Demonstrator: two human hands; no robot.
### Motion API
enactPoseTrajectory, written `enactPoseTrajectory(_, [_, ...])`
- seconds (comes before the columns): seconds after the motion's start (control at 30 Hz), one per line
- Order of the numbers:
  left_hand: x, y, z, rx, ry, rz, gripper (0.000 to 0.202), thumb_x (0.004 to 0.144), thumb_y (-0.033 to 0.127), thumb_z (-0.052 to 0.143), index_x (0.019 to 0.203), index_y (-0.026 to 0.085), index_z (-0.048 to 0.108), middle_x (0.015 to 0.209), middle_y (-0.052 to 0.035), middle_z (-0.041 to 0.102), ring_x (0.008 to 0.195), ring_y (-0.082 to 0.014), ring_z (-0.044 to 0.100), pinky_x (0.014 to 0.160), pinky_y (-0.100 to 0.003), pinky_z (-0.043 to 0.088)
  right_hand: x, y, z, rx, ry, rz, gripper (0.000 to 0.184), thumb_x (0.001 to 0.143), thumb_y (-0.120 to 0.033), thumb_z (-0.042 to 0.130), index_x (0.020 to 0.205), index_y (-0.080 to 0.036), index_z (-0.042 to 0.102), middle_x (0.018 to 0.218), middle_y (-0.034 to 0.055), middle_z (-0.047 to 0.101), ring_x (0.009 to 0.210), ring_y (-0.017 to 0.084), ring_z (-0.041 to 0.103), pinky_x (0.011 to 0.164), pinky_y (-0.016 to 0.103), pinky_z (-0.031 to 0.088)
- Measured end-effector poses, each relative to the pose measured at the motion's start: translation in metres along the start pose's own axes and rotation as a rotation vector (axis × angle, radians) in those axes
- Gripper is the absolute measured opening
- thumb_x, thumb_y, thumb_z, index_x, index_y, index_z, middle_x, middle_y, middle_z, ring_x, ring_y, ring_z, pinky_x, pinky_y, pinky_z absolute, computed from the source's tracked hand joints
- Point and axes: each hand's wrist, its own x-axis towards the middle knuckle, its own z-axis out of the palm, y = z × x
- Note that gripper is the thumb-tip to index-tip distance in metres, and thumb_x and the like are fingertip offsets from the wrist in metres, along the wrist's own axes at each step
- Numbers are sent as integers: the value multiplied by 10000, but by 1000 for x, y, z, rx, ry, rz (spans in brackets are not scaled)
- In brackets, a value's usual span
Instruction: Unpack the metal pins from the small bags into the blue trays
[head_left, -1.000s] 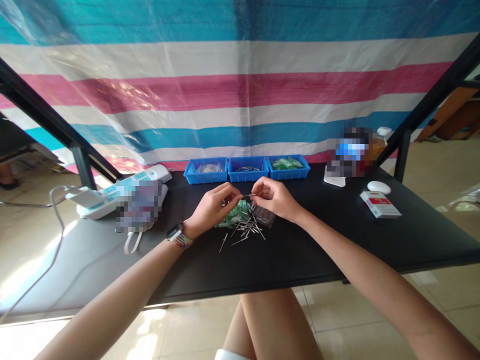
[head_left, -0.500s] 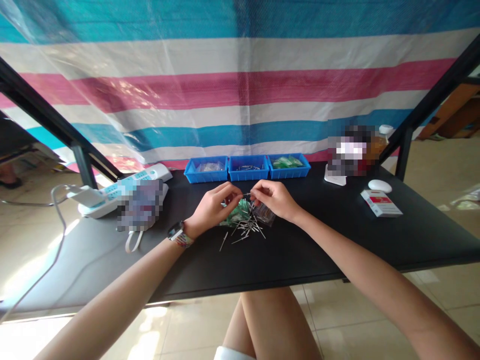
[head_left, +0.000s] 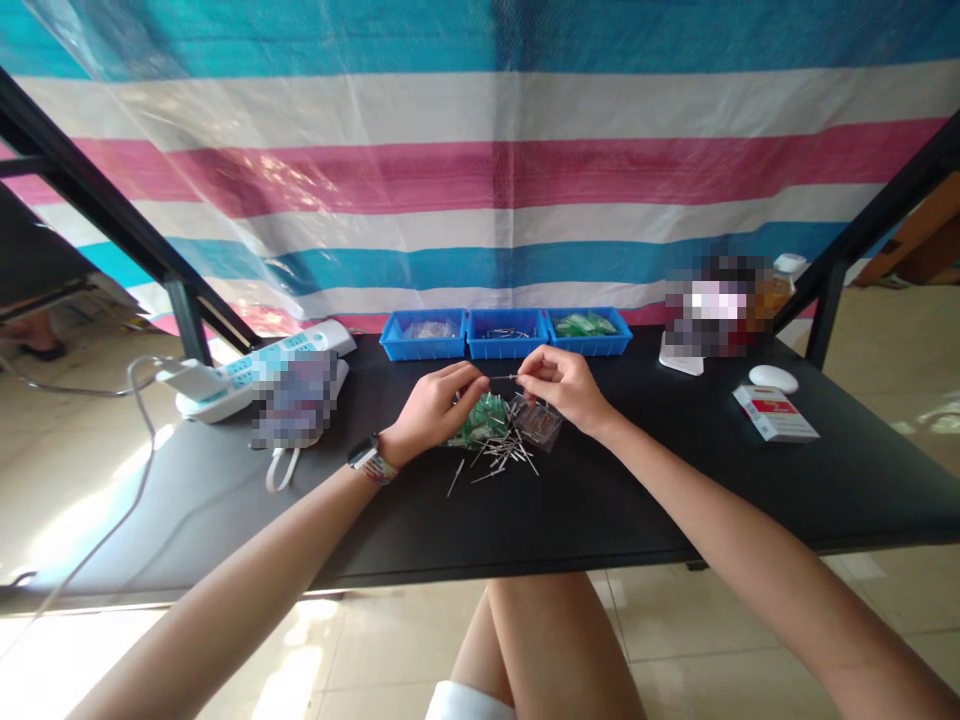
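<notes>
My left hand [head_left: 437,402] and my right hand [head_left: 564,383] meet above the middle of the black table [head_left: 615,500], both pinched on the ends of one thin metal pin [head_left: 504,378] held level between them. Under the hands lie a heap of small green parts [head_left: 484,420], a clear plastic bag [head_left: 541,423] and several loose metal pins [head_left: 499,458] scattered on the tabletop. A watch with a patterned strap sits on my left wrist.
Three blue trays [head_left: 508,334] stand in a row at the table's far edge. A white power strip [head_left: 247,368] with a cable lies at the left. At the right are a white mouse [head_left: 772,378] and a small red-and-white box [head_left: 775,414]. A striped tarp hangs behind.
The hands stay together on the pin, with the pin now showing more clearly between the fingertips. The view has shifted slightly to the left.
</notes>
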Motion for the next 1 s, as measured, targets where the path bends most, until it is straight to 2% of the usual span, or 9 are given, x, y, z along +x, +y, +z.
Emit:
enactPoseTrajectory(0.07, [0, -2, -1, -9, 36, -50, 309, 1074, 367, 465, 899, 195, 652, 811, -41, 663, 739, -175, 618, 716, -295, 469, 10, 4, -4, 44, 112, 5, 327, 758, -443, 840, 873, -177, 688, 796, 38, 740, 587, 156, 679, 578, 305, 611])
enactPoseTrajectory(0.13, [0, -6, -1, -19, 70, -107, 266, 1047, 338, 481, 928, 192, 669, 823, -40, 676, 731, -177, 626, 691, -293, 471, 20, 9, -9, 87, 194, 33, 421, 772, -469, 815, 1051, -169, 716, 1004, 93, 784, 598, 157, 712, 582, 318, 642])
enactPoseTrajectory(0.2, [1, -13, -1, 1, 75, -154, 201, 985, 288, 527, 954, 189, 699, 870, -44, 689, 749, -184, 639, 689, -297, 482, 25, 14, -15, 53, 239, 51, 489, 805, -458, 762, 1192, -164, 702, 1098, 122, 779, 567, 150, 717, 537, 306, 634])
enactPoseTrajectory(0.27, [3, -20, -2, 45, 28, -169, 185, 906, 251, 573, 962, 191, 738, 933, -55, 700, 805, -206, 653, 740, -321, 509, 26, 18, -21, -77, 278, 26, 416, 836, -416, 696, 1149, -143, 721, 991, 106, 778, 491, 132, 680, 461, 264, 579])
enactPoseTrajectory(0.33, [4, -25, -3, 66, -48, -150, 192, 872, 252, 593, 939, 199, 765, 966, -63, 712, 872, -231, 658, 823, -355, 520, 23, 20, -25, -222, 307, -20, 287, 847, -357, 638, 994, -134, 742, 841, 68, 752, 436, 112, 629, 412, 226, 507])
enactPoseTrajectory(0.43, [7, -27, -6, 57, -142, -88, 180, 900, 311, 612, 883, 206, 757, 940, -52, 725, 903, -237, 650, 900, -376, 495, 14, 17, -27, -347, 264, -63, 202, 848, -288, 589, 875, -150, 733, 749, 35, 727, 432, 99, 597, 425, 205, 457])
enactPoseTrajectory(0.63, [10, -25, -7, 77, -199, -12, 188, 871, 377, 695, 791, 208, 717, 883, -44, 714, 882, -233, 605, 879, -376, 459, 4, 12, -17, -457, 101, -142, 188, 869, -237, 576, 893, -174, 751, 736, 27, 739, 517, 124, 608, 509, 230, 450])
enactPoseTrajectory(0.83, [10, -27, -7, -114, -150, -85, 204, 898, 366, 664, 793, 193, 690, 872, -44, 705, 850, -208, 621, 804, -330, 494, 3, 12, -16, -441, 55, -139, 174, 867, -213, 583, 885, -184, 754, 742, 24, 742, 552, 140, 622, 554, 251, 467])
enactPoseTrajectory(1.0, [9, -28, -2, -354, -34, -233, 288, 938, 457, 665, 877, 180, 616, 726, 4, 602, 634, -134, 567, 572, -240, 452, 1, 10, -13, -460, 22, -172, 181, 896, -196, 574, 892, -190, 755, 766, 27, 746, 605, 156, 643, 600, 270, 500])
